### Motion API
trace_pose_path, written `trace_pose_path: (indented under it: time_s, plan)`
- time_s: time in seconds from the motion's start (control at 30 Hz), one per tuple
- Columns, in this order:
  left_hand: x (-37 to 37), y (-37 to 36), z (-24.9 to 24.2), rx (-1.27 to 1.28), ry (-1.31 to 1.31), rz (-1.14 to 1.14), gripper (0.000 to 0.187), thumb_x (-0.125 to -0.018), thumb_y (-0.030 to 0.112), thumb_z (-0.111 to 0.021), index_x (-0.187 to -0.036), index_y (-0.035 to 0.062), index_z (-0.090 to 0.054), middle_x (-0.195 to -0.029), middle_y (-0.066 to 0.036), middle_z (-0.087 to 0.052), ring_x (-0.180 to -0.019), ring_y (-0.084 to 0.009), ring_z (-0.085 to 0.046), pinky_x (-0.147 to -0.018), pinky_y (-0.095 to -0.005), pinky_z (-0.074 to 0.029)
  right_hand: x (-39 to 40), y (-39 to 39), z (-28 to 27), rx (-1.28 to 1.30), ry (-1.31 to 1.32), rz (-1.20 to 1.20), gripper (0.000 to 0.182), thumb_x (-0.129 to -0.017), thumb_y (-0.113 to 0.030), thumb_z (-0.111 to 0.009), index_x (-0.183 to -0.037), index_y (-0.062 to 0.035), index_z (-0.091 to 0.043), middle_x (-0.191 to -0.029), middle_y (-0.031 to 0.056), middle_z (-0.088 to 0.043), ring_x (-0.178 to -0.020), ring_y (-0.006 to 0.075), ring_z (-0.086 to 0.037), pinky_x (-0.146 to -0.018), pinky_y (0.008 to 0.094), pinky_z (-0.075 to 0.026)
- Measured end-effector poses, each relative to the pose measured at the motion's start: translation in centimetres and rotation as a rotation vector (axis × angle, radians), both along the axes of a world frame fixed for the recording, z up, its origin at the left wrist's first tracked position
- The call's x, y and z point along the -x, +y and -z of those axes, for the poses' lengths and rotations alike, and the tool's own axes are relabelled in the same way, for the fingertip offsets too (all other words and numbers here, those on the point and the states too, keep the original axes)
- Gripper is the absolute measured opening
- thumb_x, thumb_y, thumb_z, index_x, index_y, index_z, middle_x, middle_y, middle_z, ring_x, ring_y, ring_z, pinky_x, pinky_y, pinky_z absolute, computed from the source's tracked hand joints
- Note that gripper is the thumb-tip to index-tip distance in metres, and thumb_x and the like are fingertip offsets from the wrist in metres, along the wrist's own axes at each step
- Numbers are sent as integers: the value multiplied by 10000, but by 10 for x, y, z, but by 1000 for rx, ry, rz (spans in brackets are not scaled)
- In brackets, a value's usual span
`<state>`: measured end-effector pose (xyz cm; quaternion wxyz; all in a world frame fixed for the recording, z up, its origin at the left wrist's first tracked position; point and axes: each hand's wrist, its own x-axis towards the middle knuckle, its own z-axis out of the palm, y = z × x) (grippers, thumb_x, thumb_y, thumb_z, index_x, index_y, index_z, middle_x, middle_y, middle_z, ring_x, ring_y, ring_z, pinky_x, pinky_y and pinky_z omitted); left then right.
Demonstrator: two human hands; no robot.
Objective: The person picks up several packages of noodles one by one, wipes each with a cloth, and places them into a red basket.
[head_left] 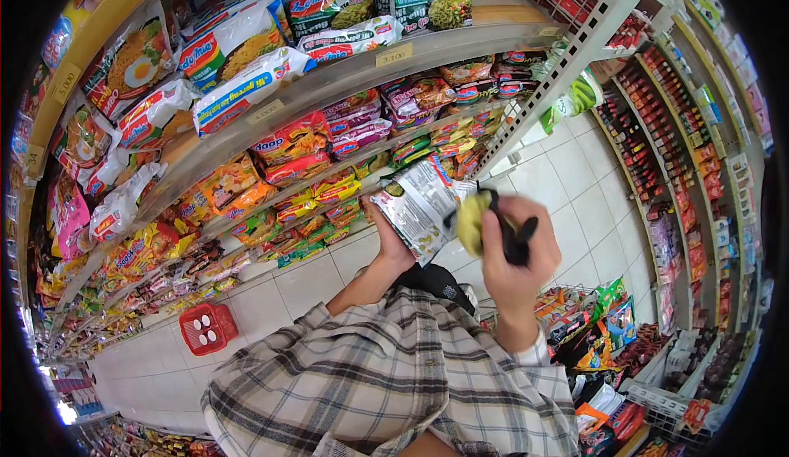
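Observation:
My left hand [391,242] is closed round the lower left edge of an instant noodle packet [423,204], whose silvery back with printed text and small pictures faces me. To the right of the packet, my right hand [523,264] grips a pale yellow and black cleaning brush [472,225], smeared by motion. Its yellowish part is close to the packet's right edge, and a black end sticks out past my fingers. I cannot tell the brush's exact kind.
Shelves of noodle packets [288,138] curve across the front and left. A white perforated post [567,50] rises at the right end. A red basket [208,329] stands on the tiled floor [300,286]. Snack packs [604,325] fill a rack near my right elbow; bottle shelves [637,140] line the right.

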<state>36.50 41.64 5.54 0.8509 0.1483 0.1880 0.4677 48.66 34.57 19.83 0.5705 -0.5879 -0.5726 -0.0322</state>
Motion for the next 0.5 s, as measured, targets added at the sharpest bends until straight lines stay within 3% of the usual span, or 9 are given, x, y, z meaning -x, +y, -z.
trace_pose_path:
  time_s: [0.07, 0.13, 0.17, 0.23, 0.33, 0.43, 0.5]
  plan:
    - [-5, -2, -12, -88, -61, 0, 1019, -757, 874, -205, -1435, 125, -338, -1425, -114, -418, -1285, -297, -436, -1066, -454, -356, 6, 35, 7, -42, -196, -2, 290, -708, -81, -765, -966, -20, -649, -999, 123, -658, -863, 290, -621, -770, 364, -473]
    - [-6, -10, -20, 44, -40, -28, 1032, -745, 881, -220, -1436, 122, -336, -1422, -111, -420, -1285, -304, -433, -1069, -464, -349, 20, 53, 28, 229, -314, -137, 281, -782, -194, -690, -1022, -54, -649, -1110, 139, -636, -1021, 358, -584, -898, 428, -439]
    - [-8, -13, -22, 110, -29, -41, 1039, -739, 884, -227, -1436, 121, -336, -1420, -110, -421, -1284, -307, -432, -1070, -470, -345, 27, 53, 38, 261, -507, -109, 319, -775, -232, -672, -1040, -57, -646, -1152, 109, -626, -1072, 359, -562, -909, 460, -431]
    - [-10, -12, -13, 122, 110, -203, 1070, -717, 895, -251, -1430, 103, -342, -1393, -122, -450, -1245, -323, -470, -1047, -492, -371, 35, 45, 58, 241, -520, -224, 343, -756, -230, -672, -1056, -65, -644, -1172, 85, -619, -1100, 352, -551, -915, 470, -431]
    - [4, -5, 1, 65, 43, -124, 1079, -709, 899, -261, -1431, 101, -339, -1388, -126, -456, -1234, -325, -480, -1038, -495, -380, 47, 27, 77, 185, -528, -361, 292, -730, -226, -697, -979, -75, -671, -1095, 48, -649, -1066, 316, -577, -872, 443, -445]
    - [21, -4, 12, -5, -63, 20, 1088, -702, 902, -271, -1432, 98, -337, -1382, -131, -461, -1223, -327, -491, -1030, -497, -388, 56, 5, 94, 106, -380, -464, 165, -709, -174, -740, -815, -59, -689, -886, 47, -681, -893, 278, -640, -768, 393, -470]
    - [26, -4, 18, -79, -113, 97, 1094, -698, 904, -277, -1432, 96, -335, -1379, -134, -465, -1216, -329, -497, -1025, -499, -394, 46, -6, 83, 341, -154, -614, 125, -706, -133, -759, -720, -45, -671, -758, 55, -663, -754, 245, -641, -686, 353, -462]
